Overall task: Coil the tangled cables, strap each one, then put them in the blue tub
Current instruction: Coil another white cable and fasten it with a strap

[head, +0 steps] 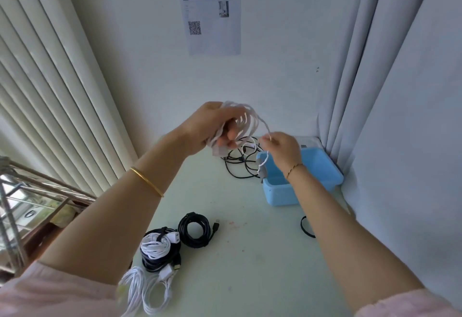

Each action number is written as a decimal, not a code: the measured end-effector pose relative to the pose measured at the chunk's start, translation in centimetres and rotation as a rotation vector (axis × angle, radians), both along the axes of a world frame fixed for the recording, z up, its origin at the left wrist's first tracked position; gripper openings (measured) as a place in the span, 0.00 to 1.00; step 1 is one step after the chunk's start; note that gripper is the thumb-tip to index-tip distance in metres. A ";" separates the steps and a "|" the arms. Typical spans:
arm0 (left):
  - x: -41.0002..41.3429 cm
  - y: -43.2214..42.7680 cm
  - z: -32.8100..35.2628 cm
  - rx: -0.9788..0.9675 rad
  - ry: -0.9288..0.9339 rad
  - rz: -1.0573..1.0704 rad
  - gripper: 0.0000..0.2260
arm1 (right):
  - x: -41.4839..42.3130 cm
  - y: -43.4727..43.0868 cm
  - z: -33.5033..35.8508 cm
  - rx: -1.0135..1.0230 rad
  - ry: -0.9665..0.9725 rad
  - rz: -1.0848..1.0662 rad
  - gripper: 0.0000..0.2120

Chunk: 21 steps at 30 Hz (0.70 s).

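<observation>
My left hand (pixel 213 126) is raised above the table and grips a bundle of white cable loops (pixel 246 119). From the loops a loose strand runs down to my right hand (pixel 281 150), which pinches it; the cable's plug end (pixel 262 172) dangles below, over the blue tub (pixel 317 174). Behind my hands lies a tangle of black and white cables (pixel 241 164) on the table. Near the front edge sit a coiled black cable (pixel 193 229), a white coil on a black coil (pixel 157 248) and two more white coils (pixel 146 291).
The pale green table (pixel 237 254) is boxed in by a white wall behind, vertical blinds on the left and curtains on the right. A black strap loop (pixel 306 226) lies by my right forearm. A metal rack (pixel 30 196) stands at the left.
</observation>
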<state>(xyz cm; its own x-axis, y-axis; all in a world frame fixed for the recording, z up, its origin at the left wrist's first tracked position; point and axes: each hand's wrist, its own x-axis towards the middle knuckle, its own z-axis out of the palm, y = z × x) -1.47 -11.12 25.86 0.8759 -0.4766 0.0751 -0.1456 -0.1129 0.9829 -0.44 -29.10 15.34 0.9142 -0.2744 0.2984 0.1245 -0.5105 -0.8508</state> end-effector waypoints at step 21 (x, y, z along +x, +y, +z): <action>4.5 4.4 -2.2 -0.191 0.538 0.202 0.15 | -3.1 5.6 11.2 0.398 -0.036 0.275 0.11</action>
<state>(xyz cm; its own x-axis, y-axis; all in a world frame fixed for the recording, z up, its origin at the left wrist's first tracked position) 3.02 -6.68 23.65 0.8864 -0.3190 -0.3354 0.3831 0.0989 0.9184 -3.51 -23.49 26.52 0.9598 -0.1232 0.2521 0.2421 -0.0906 -0.9660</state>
